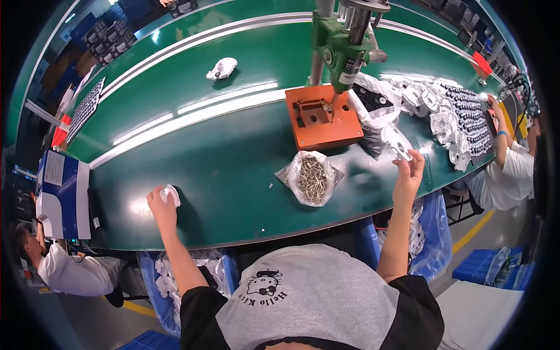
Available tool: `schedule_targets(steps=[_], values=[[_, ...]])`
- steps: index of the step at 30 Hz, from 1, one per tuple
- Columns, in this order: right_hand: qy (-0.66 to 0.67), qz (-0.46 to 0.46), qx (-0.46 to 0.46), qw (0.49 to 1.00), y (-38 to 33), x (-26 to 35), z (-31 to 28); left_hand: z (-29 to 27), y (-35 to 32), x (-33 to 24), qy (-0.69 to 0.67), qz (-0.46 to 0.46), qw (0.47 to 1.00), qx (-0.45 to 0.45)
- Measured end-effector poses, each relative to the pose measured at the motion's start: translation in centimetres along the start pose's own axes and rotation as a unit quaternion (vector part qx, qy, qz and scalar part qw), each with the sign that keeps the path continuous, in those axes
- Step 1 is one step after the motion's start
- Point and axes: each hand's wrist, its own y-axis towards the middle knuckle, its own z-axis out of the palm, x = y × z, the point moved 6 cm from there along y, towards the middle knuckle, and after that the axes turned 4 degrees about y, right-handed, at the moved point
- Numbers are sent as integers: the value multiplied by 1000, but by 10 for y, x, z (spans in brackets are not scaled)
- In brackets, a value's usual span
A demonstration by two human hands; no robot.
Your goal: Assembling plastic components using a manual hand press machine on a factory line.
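Observation:
At the left of the green bench, my left hand [162,209] is closed round a white plastic part [171,195], low over the bench top. My right hand [409,174] pinches another white plastic housing [396,142] between thumb and fingers, to the right of the press. Between my hands, near the front edge, sits an open clear bag of metal pins or screws [312,179]. Behind that bag stands an orange fixture block [324,135] under a green press [344,55]. A plastic bag with black parts [376,96] lies against the fixture's right side.
White housings [443,119] and rows of black-and-white parts [469,122] spread to the right. One white part [222,68] lies at the back. Blue lined bins [431,233] hold white parts below the edge. Co-workers sit at both sides; a blue-white box [64,189] stands left.

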Motion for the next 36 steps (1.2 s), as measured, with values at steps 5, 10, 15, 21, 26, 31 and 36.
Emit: schedule_targets(steps=[5, 10, 15, 21, 26, 31, 36], values=[[56, -25, 49, 997, -9, 6, 34, -11, 0, -3, 80, -29, 996, -18], [117, 12, 51, 992, -14, 15, 43, -13, -3, 5, 95, -94, 988, 82], [179, 83, 67, 978, -20, 9, 62, 0, -4, -3, -83, -3, 996, 42], [210, 165, 184, 946, -52, 8, 122, 17, -17, -139, -433, -39, 876, 207], [208, 212, 307, 904, -85, 20, 173, 29, -54, -218, -577, 6, 773, 263], [197, 204, 316, 905, -90, 25, 184, 36, -75, -242, -630, 10, 719, 294], [182, 235, 331, 896, -91, 16, 180, 44, -78, -238, -713, -12, 641, 282]])
